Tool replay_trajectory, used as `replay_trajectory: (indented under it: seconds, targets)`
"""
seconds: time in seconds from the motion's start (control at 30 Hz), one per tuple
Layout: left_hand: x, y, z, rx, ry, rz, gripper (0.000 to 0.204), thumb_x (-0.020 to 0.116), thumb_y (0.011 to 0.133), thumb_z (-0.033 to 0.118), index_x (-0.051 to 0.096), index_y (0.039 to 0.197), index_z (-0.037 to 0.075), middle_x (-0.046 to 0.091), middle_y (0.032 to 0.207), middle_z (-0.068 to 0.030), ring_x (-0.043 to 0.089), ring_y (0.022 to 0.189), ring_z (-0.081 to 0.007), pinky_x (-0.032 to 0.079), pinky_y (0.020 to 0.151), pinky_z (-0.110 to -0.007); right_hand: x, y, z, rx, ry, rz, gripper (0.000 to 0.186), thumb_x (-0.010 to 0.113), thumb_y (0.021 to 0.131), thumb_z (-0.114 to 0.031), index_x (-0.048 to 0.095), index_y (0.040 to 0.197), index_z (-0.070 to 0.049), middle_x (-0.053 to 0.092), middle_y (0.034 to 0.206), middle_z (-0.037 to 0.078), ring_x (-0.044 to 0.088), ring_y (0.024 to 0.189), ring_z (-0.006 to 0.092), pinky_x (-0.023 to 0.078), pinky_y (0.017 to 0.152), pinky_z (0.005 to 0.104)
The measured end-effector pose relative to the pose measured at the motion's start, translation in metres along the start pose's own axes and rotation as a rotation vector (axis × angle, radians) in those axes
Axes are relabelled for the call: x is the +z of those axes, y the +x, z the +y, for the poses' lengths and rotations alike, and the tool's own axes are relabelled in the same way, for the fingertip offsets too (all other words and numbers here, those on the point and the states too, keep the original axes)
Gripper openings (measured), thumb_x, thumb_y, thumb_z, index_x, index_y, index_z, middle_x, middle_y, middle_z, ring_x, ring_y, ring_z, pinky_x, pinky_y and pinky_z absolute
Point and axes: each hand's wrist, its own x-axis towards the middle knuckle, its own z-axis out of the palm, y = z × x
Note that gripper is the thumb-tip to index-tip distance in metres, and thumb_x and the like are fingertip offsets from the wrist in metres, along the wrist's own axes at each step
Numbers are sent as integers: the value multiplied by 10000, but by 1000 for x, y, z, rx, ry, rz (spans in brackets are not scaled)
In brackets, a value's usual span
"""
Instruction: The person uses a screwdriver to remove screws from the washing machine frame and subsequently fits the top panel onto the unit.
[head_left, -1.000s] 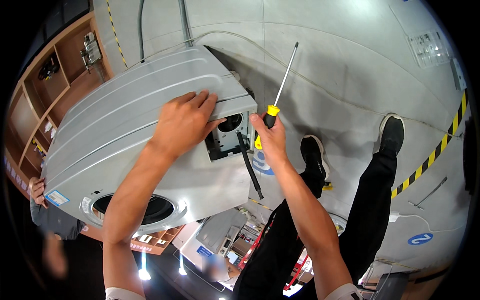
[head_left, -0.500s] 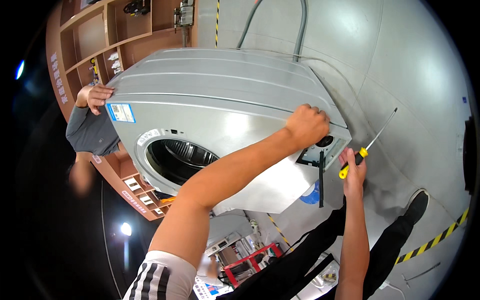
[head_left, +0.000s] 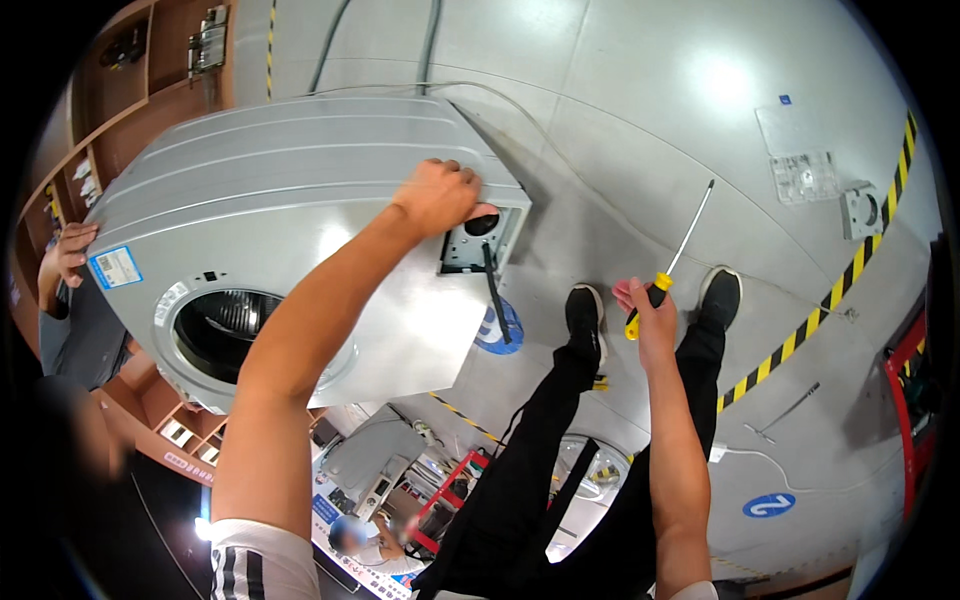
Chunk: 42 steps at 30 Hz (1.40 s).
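A silver front-loading washing machine (head_left: 430, 330) leans on its side, its round drum opening (head_left: 215, 325) facing me. My left hand (head_left: 440, 198) is closed over the cabinet edge at its right end, beside a small square opening (head_left: 463, 250) in the front panel. From that opening a thin black hose (head_left: 496, 295) hangs down. Off to the right, apart from the machine, my right hand (head_left: 652, 312) holds a yellow-and-black screwdriver (head_left: 664, 281) with its shaft pointing up and away. At the left end, another person's hand (head_left: 72, 250) grips the cabinet.
Black-and-yellow tape (head_left: 790, 345) runs across the grey floor. At the far right lie a clear parts case (head_left: 803, 178), a grey block (head_left: 860, 212) and a thin T-shaped tool (head_left: 785, 412). A pale cable (head_left: 600, 200) crosses behind the machine. Shelves (head_left: 120, 140) stand at left.
The view has swung right, so the machine sits farther left in it. My left hand stays on the cabinet edge; the right hand, still holding the screwdriver, is farther from the machine.
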Motion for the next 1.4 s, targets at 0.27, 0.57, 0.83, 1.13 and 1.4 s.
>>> replay_trajectory:
  seconds: [0.27,0.57,0.83,1.13,1.4]
  targets:
    - [1,5,4,16,4,47,430,507,835,467,590,743,56,613,733,-75,618,720,-234,481,631,-332,-4,-16,10,93,-115,10,245,610,861,-249,509,900,-29,631,922,127,631,871,214,487,806,325]
    - [2,3,-2,54,-4,68,482,446,873,477,591,705,50,605,738,-88,611,680,-270,479,623,-357,-17,-15,11,124,-211,-19,300,617,850,-282,513,929,-12,622,842,121,631,767,204,494,729,309]
    - [-7,1,0,-9,19,-131,479,464,866,479,575,767,23,617,721,-135,601,714,-313,473,655,-371,-30,-7,29,77,-322,7,305,635,838,-292,515,885,-15,624,786,105,623,704,177,487,677,281]
    - [4,-14,-13,16,41,91,587,431,861,533,527,578,27,549,592,-164,550,639,-367,447,582,-401,-55,-23,58,46,-518,119,311,653,827,-305,534,853,-19,625,737,79,613,649,139,479,615,257]
    - [-13,-29,27,-197,126,128,376,531,831,408,602,800,40,622,805,-111,577,886,-279,353,919,-481,-57,-2,44,46,-704,67,366,664,810,-353,532,836,-13,621,733,82,618,647,138,486,609,250]
